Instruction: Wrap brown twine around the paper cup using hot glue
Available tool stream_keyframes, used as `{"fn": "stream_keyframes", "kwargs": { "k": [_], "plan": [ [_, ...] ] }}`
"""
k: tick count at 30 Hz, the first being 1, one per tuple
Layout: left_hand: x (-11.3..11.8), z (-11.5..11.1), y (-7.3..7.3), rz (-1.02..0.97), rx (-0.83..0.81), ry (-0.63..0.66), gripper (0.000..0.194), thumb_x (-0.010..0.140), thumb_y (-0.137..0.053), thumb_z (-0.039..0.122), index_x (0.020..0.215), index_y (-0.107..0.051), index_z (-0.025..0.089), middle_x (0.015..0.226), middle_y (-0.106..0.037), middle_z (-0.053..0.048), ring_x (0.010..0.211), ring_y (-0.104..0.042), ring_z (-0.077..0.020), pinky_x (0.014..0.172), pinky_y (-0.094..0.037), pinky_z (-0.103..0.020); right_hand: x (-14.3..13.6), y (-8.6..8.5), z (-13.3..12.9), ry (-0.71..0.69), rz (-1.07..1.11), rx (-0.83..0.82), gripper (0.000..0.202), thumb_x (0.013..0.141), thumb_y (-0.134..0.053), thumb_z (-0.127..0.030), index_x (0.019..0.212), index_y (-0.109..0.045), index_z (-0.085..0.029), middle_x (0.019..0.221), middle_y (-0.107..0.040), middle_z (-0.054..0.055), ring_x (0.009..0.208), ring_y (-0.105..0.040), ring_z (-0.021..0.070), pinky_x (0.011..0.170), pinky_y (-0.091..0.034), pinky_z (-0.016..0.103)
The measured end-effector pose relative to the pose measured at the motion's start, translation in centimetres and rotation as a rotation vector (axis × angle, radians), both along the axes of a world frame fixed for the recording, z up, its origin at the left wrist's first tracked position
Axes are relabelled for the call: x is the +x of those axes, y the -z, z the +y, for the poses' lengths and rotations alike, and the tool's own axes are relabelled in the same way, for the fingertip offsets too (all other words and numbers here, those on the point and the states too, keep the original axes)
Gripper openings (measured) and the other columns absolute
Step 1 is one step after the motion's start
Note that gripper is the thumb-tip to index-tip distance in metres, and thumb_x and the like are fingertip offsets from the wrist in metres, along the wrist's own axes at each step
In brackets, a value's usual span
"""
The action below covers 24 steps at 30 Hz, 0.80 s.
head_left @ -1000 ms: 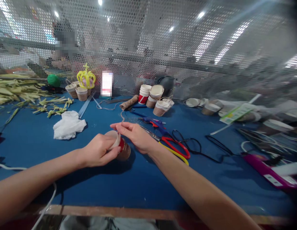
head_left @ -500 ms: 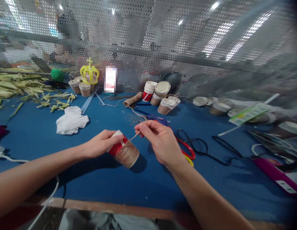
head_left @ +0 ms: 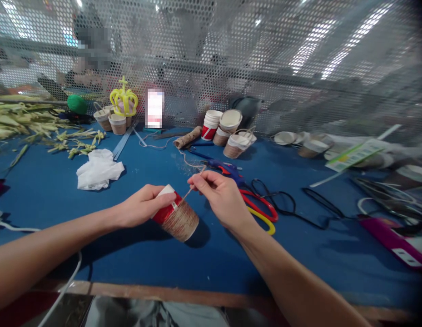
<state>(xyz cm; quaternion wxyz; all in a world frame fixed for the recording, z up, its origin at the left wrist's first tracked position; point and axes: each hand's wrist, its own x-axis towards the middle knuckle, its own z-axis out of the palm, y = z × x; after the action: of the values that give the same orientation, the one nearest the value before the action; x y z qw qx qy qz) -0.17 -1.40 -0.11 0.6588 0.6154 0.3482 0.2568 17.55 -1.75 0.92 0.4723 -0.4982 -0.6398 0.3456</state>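
Blue tabletop (head_left: 136,263) spread beneath the cup (head_left: 178,219), which leaned with its base toward the right, set in from the near edge. Left of it, the left hand (head_left: 146,204) gripped the red, unwound end by the rim, thumb outside, other fingers mostly hidden. Right of it, the right hand (head_left: 215,190) pinched twine (head_left: 187,194) between thumb and fingertips, the strand straight where it met the cup at the edge of the coils. Good winding seemed to call for even tension — the cup turned steadily, each loop laid snug against the last — with slack always free to follow. Scissors (head_left: 272,210) lay right of the cup, a glue gun (head_left: 229,168) beyond and right, a crumpled tissue (head_left: 99,169) beyond and left. Farther past the cup were a roll (head_left: 188,138), more cups (head_left: 234,147), some wrapped, and, to its left, a yellow crown (head_left: 124,96) and pale leaves (head_left: 20,120). Behind everything rose a perforated screen (head_left: 197,45), with blurred shapes and lamps showing through.
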Motion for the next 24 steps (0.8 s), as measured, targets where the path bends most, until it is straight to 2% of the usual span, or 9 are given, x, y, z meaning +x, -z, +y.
{"fn": "stream_keyframes", "kwargs": {
  "k": [11,24],
  "plan": [
    [-0.04,-0.15,-0.05,-0.018,0.033,-0.004,0.026,0.079,-0.046,0.034,0.071,-0.056,0.011,0.063,-0.054,0.002,0.055,-0.043,-0.0076,0.053,-0.033,-0.019,-0.05,0.26,-0.06,-0.002,-0.045,-0.045,0.018,0.078,-0.053,-0.027,0.068,-0.060,-0.015,0.065,-0.061,0.001,0.061,-0.055,0.0103,0.060,-0.043,0.023],
    [-0.28,-0.40,-0.11,0.011,0.164,0.025,0.028,0.079,-0.045,0.032,0.071,-0.061,0.010,0.061,-0.055,0.001,0.054,-0.043,-0.0080,0.051,-0.034,-0.018,-0.69,-0.13,-0.33,-0.042,-0.110,-0.123,0.017,0.078,-0.052,-0.024,0.067,-0.060,-0.014,0.063,-0.060,0.000,0.060,-0.053,0.0096,0.060,-0.040,0.022]
  ]
}}
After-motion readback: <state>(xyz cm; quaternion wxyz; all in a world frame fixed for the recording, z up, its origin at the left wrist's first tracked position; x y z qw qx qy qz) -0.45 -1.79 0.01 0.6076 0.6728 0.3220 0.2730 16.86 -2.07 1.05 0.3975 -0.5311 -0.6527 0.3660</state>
